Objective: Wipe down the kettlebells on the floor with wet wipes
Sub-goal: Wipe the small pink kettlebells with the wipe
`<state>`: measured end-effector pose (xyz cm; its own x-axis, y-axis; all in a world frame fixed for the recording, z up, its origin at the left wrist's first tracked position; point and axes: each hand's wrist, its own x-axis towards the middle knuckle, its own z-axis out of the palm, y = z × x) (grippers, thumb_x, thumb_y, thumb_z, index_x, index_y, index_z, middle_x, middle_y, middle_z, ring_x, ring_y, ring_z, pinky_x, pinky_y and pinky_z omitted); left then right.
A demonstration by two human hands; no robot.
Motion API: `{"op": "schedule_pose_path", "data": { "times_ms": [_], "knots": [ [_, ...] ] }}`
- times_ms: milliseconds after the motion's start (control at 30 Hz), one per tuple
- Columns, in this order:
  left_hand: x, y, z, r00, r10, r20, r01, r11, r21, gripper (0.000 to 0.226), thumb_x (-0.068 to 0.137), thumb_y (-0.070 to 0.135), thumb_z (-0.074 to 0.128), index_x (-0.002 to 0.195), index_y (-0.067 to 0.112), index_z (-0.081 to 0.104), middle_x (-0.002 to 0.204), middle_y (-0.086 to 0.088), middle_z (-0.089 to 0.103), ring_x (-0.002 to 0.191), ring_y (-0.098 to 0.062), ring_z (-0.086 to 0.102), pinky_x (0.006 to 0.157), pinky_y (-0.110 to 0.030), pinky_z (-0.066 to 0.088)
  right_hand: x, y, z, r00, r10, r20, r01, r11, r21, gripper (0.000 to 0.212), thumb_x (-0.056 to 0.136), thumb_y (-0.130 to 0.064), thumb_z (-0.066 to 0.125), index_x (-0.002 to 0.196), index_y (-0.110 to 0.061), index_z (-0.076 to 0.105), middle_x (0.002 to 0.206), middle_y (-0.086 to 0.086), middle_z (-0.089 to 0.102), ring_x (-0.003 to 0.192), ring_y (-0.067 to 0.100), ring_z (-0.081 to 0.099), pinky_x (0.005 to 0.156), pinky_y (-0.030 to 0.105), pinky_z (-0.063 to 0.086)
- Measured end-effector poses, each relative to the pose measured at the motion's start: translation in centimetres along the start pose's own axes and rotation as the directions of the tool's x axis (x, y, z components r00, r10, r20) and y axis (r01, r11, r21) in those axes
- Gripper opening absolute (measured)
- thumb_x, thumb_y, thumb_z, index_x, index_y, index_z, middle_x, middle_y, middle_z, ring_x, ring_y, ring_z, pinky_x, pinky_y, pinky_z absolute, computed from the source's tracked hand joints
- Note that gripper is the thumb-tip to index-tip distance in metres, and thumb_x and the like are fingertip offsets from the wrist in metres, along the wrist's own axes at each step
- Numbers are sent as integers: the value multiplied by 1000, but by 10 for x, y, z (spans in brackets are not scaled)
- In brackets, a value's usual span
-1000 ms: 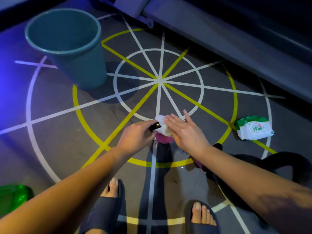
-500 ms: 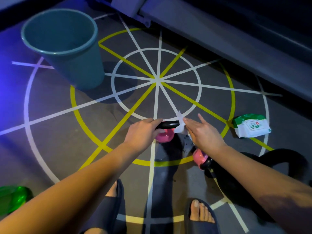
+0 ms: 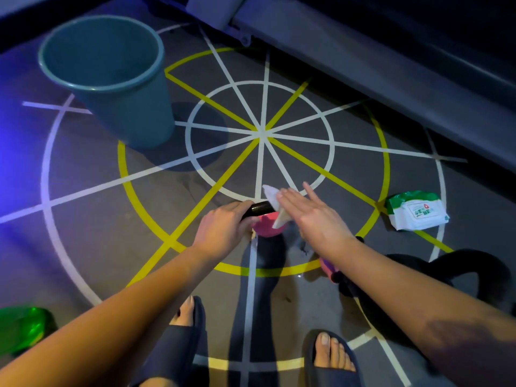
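Because a kettlebell (image 3: 267,229) would tip under a sideways rub, the left hand (image 3: 223,229) appears to serve as the anchor. Its fingers curl round the left end of the black handle (image 3: 259,208) in a closed grip that steadies the pink body on the floor (image 3: 97,224), just inside the yellow ring of the taped pattern and ahead of the person's feet. Holding so far to one side leaves the handle's right end bare, which is likely the reason for it.

The right hand (image 3: 310,216) works flat, with no grip closing on anything. Its fingers lie straight and slightly spread, pressing the wet wipe (image 3: 271,195) against the handle's right end. One corner of the wipe sticks up past the fingertips and a flap hangs down over the pink body. Whether the thumb pinches it from beneath I cannot tell. A flat hand spreads the sheet over more of the bar, which suits a wiping stroke.

A second kettlebell (image 3: 327,268), also pink, lies partly hidden under the right forearm, seemingly next in line. The wipe packet (image 3: 417,210) rests on the floor to the right, near enough for a fresh sheet. The teal bucket (image 3: 111,79) stands well apart at the far left, probably for used ones.
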<state>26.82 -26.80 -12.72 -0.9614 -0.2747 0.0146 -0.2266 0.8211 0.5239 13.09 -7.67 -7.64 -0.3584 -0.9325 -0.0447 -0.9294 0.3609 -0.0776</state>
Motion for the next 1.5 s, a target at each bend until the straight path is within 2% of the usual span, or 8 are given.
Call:
{"op": "schedule_pose_path", "data": {
  "times_ms": [200,467,600,800,967,1067,1267,1500],
  "knots": [
    [-14,-13,-3,996,-29,-79,22,996,-90,51,97,56,43,127,20,62,115,-1,72,99,-28,69,74,-38,56,22,9,-5,902,304,307,-368,912,180,69,93,3,42,153,-30,33,129,20,62,136,43,43,97,46,49],
    [-30,-54,-5,964,-264,39,267,951,-155,21,100,29,59,115,14,62,87,-12,71,82,-38,66,59,-35,35,69,-46,1,991,56,120,-80,975,208,71,90,12,45,156,-12,31,161,3,32,148,17,31,126,36,5],
    [-33,-55,-3,962,-262,76,271,946,-179,28,99,23,61,124,10,56,96,-15,71,88,-37,66,64,-36,42,58,-65,21,968,217,-123,-169,933,318,65,82,16,53,143,-8,54,141,8,59,132,26,55,123,42,19],
    [-34,-54,-5,957,-258,132,275,951,-139,25,101,23,57,123,12,51,107,-13,67,95,-37,64,73,-42,48,31,-48,49,788,543,291,-616,707,348,63,98,-4,36,147,-43,44,103,16,63,102,39,60,71,34,45],
    [-32,-51,-6,956,-262,131,275,957,-94,32,102,25,55,132,13,49,110,-15,68,96,-40,65,74,-44,50,39,-63,37,790,591,166,-560,584,588,64,100,-13,37,135,-67,41,108,15,66,110,35,63,95,37,52],
    [-29,-47,-9,953,-275,124,286,955,-82,32,103,26,54,132,13,48,112,-15,68,98,-42,65,77,-47,51,44,-79,30,829,558,16,-388,555,735,60,98,3,42,141,-36,55,141,-5,59,144,18,31,119,16,20],
    [-28,-43,-12,954,-263,144,274,960,-56,30,104,29,52,130,17,47,115,-10,66,97,-36,65,78,-47,52,39,-64,47,709,680,184,-612,464,641,57,103,-17,42,146,-55,38,112,12,68,104,28,66,73,33,48],
    [-27,-42,-12,956,-263,133,270,962,-41,29,104,30,52,130,17,48,117,-11,66,97,-38,65,76,-45,51,41,-65,32,766,641,40,-442,481,757,47,102,-13,52,145,-30,51,151,-14,46,143,9,37,109,15,33]
  ]
}}
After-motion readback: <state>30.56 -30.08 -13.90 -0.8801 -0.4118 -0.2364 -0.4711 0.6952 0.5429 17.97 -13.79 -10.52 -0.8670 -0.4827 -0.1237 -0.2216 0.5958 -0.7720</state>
